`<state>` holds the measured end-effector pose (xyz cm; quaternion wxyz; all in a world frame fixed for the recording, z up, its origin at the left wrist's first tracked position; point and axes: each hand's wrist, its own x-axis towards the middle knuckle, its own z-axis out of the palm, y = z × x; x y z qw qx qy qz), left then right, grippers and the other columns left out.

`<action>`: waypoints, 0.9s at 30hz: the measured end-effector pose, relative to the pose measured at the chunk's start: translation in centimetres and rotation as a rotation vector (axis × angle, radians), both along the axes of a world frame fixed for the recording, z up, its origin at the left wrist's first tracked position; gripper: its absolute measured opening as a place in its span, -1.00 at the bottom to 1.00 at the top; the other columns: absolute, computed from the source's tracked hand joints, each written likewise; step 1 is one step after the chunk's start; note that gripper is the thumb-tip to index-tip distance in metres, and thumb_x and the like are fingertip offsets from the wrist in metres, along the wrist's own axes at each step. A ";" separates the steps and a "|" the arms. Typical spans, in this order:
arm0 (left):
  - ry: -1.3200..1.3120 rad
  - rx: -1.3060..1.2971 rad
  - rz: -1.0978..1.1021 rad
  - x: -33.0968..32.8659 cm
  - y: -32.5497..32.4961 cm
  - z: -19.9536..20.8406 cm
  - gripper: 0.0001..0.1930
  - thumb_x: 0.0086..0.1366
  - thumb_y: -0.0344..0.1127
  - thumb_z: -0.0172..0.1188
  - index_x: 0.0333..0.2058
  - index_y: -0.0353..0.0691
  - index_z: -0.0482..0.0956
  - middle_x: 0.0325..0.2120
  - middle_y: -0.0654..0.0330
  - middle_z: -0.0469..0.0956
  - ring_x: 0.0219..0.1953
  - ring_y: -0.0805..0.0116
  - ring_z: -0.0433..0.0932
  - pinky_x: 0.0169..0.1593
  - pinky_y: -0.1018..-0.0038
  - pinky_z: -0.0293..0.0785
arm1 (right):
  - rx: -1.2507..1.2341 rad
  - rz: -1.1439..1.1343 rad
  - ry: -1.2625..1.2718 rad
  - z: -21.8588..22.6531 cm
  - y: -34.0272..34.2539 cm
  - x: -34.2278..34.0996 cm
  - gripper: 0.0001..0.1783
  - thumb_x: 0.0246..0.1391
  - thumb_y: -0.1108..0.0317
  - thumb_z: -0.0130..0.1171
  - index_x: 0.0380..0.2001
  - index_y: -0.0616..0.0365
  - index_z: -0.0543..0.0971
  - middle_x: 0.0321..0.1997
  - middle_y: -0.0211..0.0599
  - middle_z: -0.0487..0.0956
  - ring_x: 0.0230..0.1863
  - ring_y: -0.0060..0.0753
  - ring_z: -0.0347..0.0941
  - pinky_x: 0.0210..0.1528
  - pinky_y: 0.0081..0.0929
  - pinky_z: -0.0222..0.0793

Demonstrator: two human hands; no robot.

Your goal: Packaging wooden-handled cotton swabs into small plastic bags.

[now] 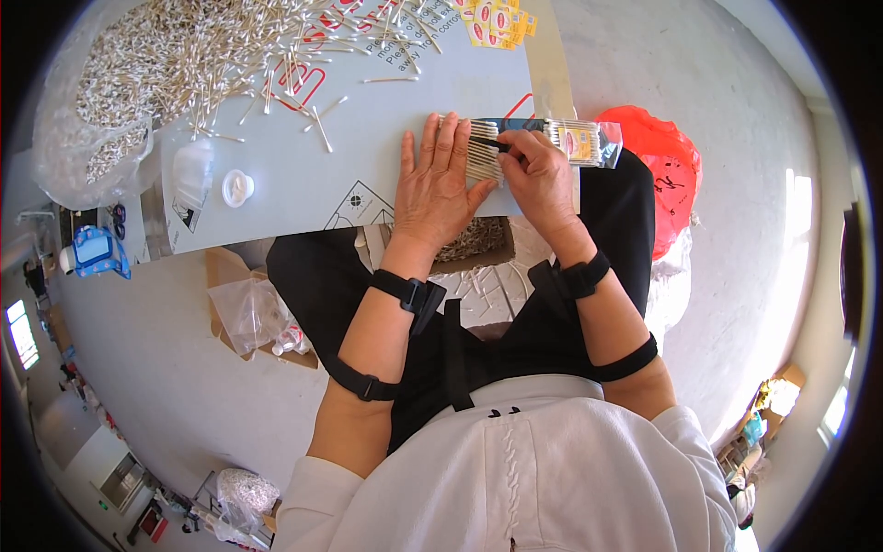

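Note:
A row of cotton swabs point(480, 158) lies side by side near the front edge of the table. My left hand point(430, 182) rests flat at the row's left side, fingers stretched out and the thumb along its near edge. With closed fingers, my right hand point(541, 179) grips a thin black stick-like tool point(496, 143), whose tip lies over the swabs; its full shape is hidden. Just right of that hand lies a clear packet of cotton swabs point(584, 144) with a yellow label. A dark teal strip shows behind the row.
A big heap of loose cotton swabs point(166, 64) spills from a clear bag at the far left. Yellow labels point(497, 23) lie at the back. A small white round tub point(237, 189) stands on the left. Below the table edge is a box of swabs point(478, 244); a red bag point(658, 175) hangs right.

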<state>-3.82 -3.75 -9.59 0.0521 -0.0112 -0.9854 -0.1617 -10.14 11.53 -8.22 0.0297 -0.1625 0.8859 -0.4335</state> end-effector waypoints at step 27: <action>-0.014 -0.016 -0.010 0.3 0.0 0.1 -0.18 0.29 0.14 0.09 0.36 -0.25 0.09 0.41 0.10 0.02 0.46 0.10 -0.10 0.44 0.01 -0.22 | 0.093 0.166 0.078 0.8 -0.4 -6.1 -0.84 -0.12 0.43 0.25 -0.38 0.14 0.66 -0.32 -0.11 0.59 -0.29 0.02 0.55 -0.19 -0.18 0.49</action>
